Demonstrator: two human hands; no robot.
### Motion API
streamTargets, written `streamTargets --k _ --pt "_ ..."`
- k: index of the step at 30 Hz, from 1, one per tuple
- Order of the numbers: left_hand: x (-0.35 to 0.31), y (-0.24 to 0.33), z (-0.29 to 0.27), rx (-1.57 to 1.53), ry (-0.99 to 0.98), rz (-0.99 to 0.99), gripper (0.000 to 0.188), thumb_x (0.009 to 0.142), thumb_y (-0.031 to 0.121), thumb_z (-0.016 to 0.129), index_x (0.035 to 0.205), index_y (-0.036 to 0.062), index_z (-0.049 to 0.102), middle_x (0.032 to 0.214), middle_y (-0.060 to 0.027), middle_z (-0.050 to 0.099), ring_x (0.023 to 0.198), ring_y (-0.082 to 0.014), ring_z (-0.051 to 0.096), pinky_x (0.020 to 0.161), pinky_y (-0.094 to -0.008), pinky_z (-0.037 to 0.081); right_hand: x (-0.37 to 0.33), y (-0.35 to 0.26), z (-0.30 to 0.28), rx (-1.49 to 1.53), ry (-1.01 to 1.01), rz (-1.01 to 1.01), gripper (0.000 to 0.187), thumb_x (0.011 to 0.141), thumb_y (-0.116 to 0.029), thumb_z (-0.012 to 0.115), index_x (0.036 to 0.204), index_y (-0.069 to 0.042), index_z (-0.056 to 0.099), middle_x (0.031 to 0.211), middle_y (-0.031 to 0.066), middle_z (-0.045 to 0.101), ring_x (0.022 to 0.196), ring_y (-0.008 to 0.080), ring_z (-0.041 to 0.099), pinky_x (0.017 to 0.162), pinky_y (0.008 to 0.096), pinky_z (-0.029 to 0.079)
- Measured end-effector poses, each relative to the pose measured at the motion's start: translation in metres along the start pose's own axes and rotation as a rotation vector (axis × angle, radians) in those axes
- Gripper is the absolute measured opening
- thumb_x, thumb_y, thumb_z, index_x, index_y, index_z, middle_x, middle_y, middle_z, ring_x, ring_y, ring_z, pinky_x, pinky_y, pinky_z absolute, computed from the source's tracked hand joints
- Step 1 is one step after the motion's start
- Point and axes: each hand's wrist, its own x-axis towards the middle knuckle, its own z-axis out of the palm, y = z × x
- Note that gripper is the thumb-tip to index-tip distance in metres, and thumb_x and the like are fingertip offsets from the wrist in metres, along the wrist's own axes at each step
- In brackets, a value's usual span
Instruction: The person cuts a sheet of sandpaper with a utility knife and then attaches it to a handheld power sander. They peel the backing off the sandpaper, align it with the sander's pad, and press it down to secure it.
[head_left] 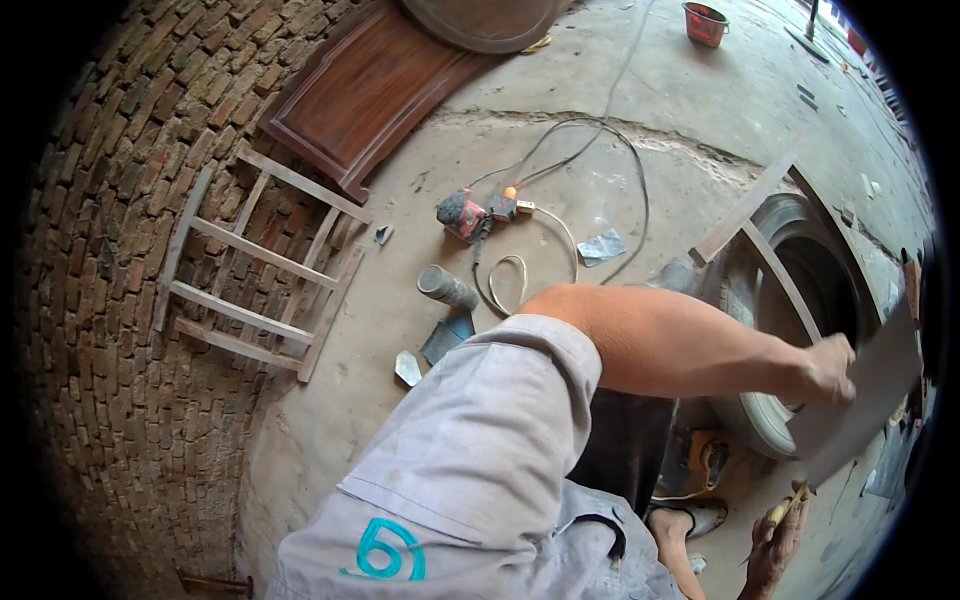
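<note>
My left arm, in a pale grey sleeve, reaches across to the right. Its hand (830,370) is closed on the upper edge of a thin, flat grey sheet (862,400); the sheet is tilted, and its material cannot be made out. Below, my right hand (778,535) has its fingertips at the sheet's lower corner and seems to pinch it; something yellowish shows around a finger. Just beyond my left hand, a wooden frame (742,215) leans over a tyre (765,410).
An orange power tool (706,455) lies near my sandalled foot (690,520). Cables and a red-and-black power tool (462,215) lie on the concrete floor beside a grey cylinder (447,287). A slatted wooden frame (262,252) and a brown wooden panel (365,85) rest by the brick wall (120,330). A red bucket (705,25) stands farther off.
</note>
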Motion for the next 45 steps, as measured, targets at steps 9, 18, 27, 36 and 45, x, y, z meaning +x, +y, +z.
streamTargets --k 9,18,27,36,45 --pt "0.003 0.029 -0.052 0.035 0.358 -0.210 0.028 0.099 0.027 0.065 0.096 0.0000 0.068 0.078 -0.0010 0.061 0.068 -0.0110 0.055 0.059 -0.0305 0.045 0.025 -0.029 -0.008 -0.040 -0.140 -0.043 0.027 0.101 -0.009 0.051 0.127 -0.001 0.051 0.108 0.0106 0.063 0.105 0.0233 0.066 0.089 0.0394 0.059" --pt "0.010 0.023 -0.036 -0.305 0.209 -0.249 0.034 0.097 0.013 0.070 0.122 -0.0021 0.053 0.115 -0.0136 0.065 0.100 -0.0208 0.068 0.091 -0.0356 0.057 0.012 -0.032 -0.012 -0.268 -0.017 -0.335 0.013 0.103 -0.009 0.059 0.112 -0.005 0.067 0.104 0.0033 0.067 0.081 0.0121 0.058 0.081 0.0269 0.050" --pt "0.017 0.016 -0.034 -0.301 0.207 -0.262 0.027 0.098 0.014 0.068 0.114 -0.0019 0.053 0.109 -0.0145 0.066 0.093 -0.0220 0.070 0.083 -0.0374 0.062 0.001 -0.032 -0.006 0.065 -0.143 -0.204 0.016 0.106 -0.012 0.052 0.118 -0.002 0.057 0.102 0.0135 0.069 0.083 0.0145 0.068 0.076 0.0296 0.059" --pt "0.021 0.011 -0.037 -0.344 0.245 -0.256 0.031 0.098 0.012 0.067 0.117 -0.0023 0.048 0.113 -0.0159 0.064 0.101 -0.0240 0.069 0.088 -0.0367 0.062 -0.001 -0.022 0.001 0.005 -0.118 -0.137 0.043 0.110 -0.020 0.045 0.150 -0.006 0.036 0.095 0.0019 0.057 0.066 0.0036 0.044 0.058 0.0197 0.040" --pt "0.017 0.013 -0.034 -0.345 0.259 -0.273 0.035 0.098 0.009 0.064 0.126 -0.0033 0.046 0.118 -0.0164 0.063 0.107 -0.0241 0.068 0.095 -0.0353 0.060 0.005 -0.025 -0.001 -0.203 -0.020 -0.184 0.032 0.109 -0.031 0.048 0.122 -0.003 0.058 0.085 -0.0029 0.049 0.075 0.0051 0.043 0.069 0.0238 0.042"
